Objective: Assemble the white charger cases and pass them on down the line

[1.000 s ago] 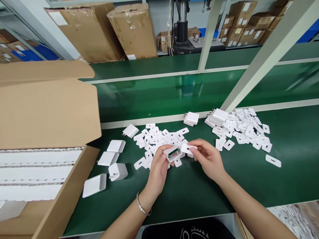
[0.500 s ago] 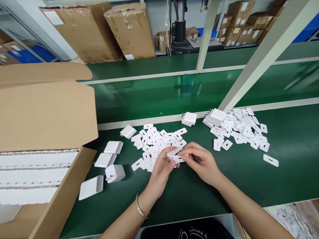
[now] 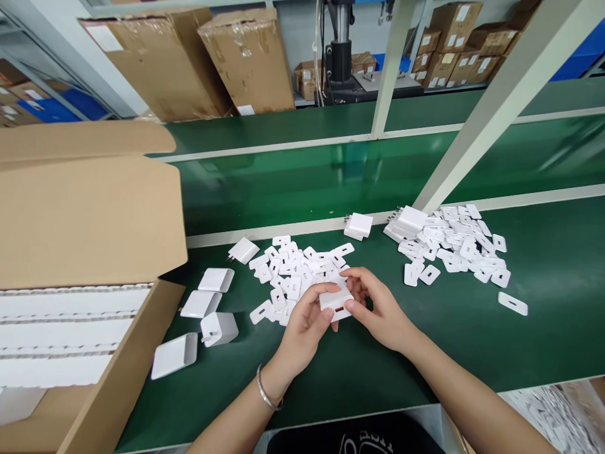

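In the head view, the left hand (image 3: 302, 328) and right hand (image 3: 378, 309) both clench their grip on a white charger body (image 3: 336, 299) above the green counter (image 3: 378, 359), seemingly seating its slotted end cap, which next calls for firm, even pressure; it looks small, glossy, boxy.

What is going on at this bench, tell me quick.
A person holds a white charger body between both hands over a green bench: the left hand grips it from below, the right hand presses on it from the right side. A heap of small white cover plates lies just behind, with a second heap to the right. More charger shells lie beside an open cardboard box at left.
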Demonstrator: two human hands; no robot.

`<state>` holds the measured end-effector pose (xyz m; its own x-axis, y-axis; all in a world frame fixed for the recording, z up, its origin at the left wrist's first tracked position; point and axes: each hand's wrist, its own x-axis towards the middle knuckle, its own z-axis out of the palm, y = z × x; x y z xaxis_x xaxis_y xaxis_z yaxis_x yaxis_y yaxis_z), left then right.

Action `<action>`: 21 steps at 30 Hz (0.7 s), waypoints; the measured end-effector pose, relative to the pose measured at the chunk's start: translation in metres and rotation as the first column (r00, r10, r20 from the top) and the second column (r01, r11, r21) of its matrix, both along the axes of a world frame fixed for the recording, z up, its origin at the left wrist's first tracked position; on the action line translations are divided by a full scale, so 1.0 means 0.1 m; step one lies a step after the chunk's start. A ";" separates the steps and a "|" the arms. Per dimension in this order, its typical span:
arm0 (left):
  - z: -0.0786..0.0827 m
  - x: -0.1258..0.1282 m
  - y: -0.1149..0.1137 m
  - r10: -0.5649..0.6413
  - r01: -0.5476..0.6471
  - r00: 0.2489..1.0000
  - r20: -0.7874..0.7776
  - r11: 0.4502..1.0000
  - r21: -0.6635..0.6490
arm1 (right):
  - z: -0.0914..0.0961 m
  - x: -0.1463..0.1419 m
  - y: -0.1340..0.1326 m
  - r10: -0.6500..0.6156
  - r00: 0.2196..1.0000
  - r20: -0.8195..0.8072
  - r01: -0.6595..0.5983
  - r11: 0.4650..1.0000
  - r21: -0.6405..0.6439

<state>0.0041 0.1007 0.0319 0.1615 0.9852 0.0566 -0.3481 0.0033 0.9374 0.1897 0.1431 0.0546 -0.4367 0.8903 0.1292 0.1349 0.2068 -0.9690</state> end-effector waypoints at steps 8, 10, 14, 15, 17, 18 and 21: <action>0.00 0.02 -0.07 0.090 -0.048 0.967 -0.239 0.983 0.176 | 0.04 -0.05 -0.05 0.162 0.977 -0.135 -0.182 0.972 -0.146; 0.01 0.00 -0.08 0.170 -0.079 0.899 -0.404 0.970 0.232 | 0.01 -0.04 -0.06 0.098 0.992 -0.075 -0.105 0.990 -0.095; 0.00 -0.05 -0.07 0.257 -0.092 0.761 -0.595 0.952 0.293 | -0.05 -0.04 -0.05 0.025 1.000 0.016 -0.024 0.998 -0.052; 0.00 -0.05 -0.06 0.242 -0.073 0.763 -0.599 0.954 0.292 | -0.05 -0.04 -0.05 0.026 0.999 0.020 -0.025 0.998 -0.055; 0.01 -0.06 -0.05 0.196 -0.041 0.789 -0.582 0.962 0.269 | -0.06 -0.05 -0.04 0.029 0.999 0.024 -0.028 0.998 -0.059; 0.01 -0.06 -0.05 0.175 -0.037 0.805 -0.567 0.968 0.247 | -0.06 -0.05 -0.04 0.029 0.999 0.023 -0.027 0.998 -0.061; 0.03 -0.05 -0.04 0.147 -0.049 0.846 -0.513 0.979 0.198 | -0.06 -0.07 -0.04 0.019 1.000 -0.002 -0.019 0.997 -0.073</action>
<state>-0.0013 0.0970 0.0349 0.1180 0.9801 0.1598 0.2030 -0.1814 0.9622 0.1825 0.1394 0.0485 -0.4537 0.8888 0.0643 0.1306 0.1376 -0.9818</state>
